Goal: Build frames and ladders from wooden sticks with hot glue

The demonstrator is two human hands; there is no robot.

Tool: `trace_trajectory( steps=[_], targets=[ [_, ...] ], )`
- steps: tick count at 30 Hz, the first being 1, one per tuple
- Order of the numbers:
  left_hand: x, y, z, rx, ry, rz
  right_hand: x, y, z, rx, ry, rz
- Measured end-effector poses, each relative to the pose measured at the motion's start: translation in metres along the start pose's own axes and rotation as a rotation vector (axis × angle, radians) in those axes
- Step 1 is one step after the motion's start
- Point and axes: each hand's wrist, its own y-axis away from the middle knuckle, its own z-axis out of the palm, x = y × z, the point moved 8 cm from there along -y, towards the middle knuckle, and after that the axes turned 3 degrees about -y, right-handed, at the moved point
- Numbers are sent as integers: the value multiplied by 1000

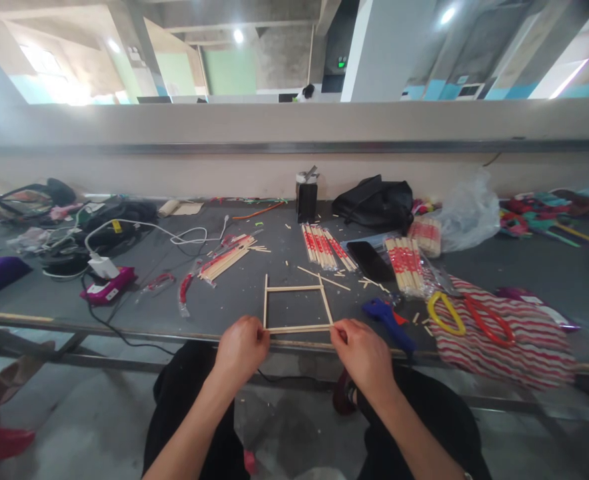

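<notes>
The left hand and right hand pinch the near corners of a wooden stick frame at the dark table's edge, with red-banded sticks beyond and a black phone to the right.

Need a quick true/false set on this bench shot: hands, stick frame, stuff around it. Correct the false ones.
1. The left hand is at the near left corner of the frame. True.
2. The right hand holds the phone. False: the right hand is at the frame's near right corner; the phone lies apart.
3. The white plug is at the pink box. True.
4. The striped cloth lies left of the frame. False: the striped cloth is to its right.
</notes>
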Motion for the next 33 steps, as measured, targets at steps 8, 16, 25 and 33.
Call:
trace_trajectory(
  steps=[8,16,25,33],
  targets=[
    [0,-4,3,-44,-29,-4,-2,-1,-2,-2,42,-35],
    [-1,-4,2,-37,-9,-9,-2,0,1,-7,37,-40],
    [-2,-4,-1,-68,42,20,11,-1,6,-64,-137,30],
    [4,0,-18,58,99,141,17,-5,-8,57,-266,-26]
  ],
)
